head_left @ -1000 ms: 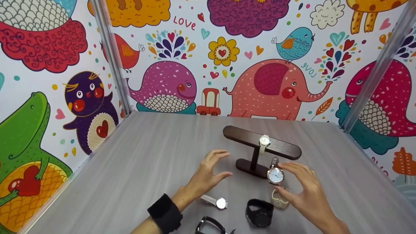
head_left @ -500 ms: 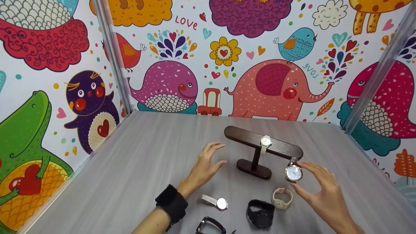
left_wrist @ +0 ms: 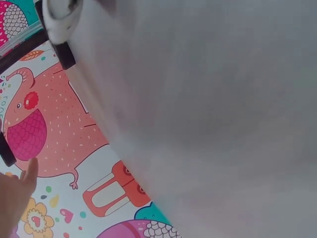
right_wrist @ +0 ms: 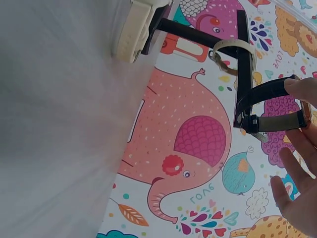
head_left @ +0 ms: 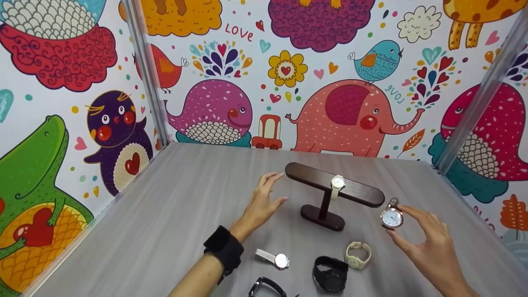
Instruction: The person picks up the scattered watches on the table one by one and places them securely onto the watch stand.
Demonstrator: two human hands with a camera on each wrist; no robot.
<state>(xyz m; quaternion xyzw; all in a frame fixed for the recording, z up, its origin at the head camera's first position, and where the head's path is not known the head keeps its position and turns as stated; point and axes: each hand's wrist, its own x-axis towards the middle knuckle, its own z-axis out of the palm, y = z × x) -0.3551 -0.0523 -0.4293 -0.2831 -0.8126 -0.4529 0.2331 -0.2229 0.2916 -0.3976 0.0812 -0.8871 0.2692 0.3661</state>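
Observation:
My right hand (head_left: 433,243) pinches a wristwatch (head_left: 391,218) with a white dial, rose-gold rim and dark strap, thumb below the case and fingers above. In the right wrist view its buckled strap (right_wrist: 280,122) forms a loop that overlaps the end of the stand's bar. The dark wooden watch stand (head_left: 305,173) is just left of this watch in the head view, with a cream-strapped watch (head_left: 338,182) around its bar. My left hand (head_left: 259,204) holds nothing, its fingers apart and slightly bent beside the bar's left end; fingers (left_wrist: 29,173) show in the left wrist view.
On the grey table (head_left: 185,214) in front of the stand lie a white-strapped watch (head_left: 281,261), a chunky black watch (head_left: 331,275), a cream watch (head_left: 358,256) and a black-strapped watch (head_left: 268,284) cut off by the frame. Printed wall panels (head_left: 264,95) enclose the back and sides.
My right hand has carried the dark-strapped watch rightward, from before the stand to beyond the bar's right end. My left hand has moved slightly away from me, up toward the bar's left end.

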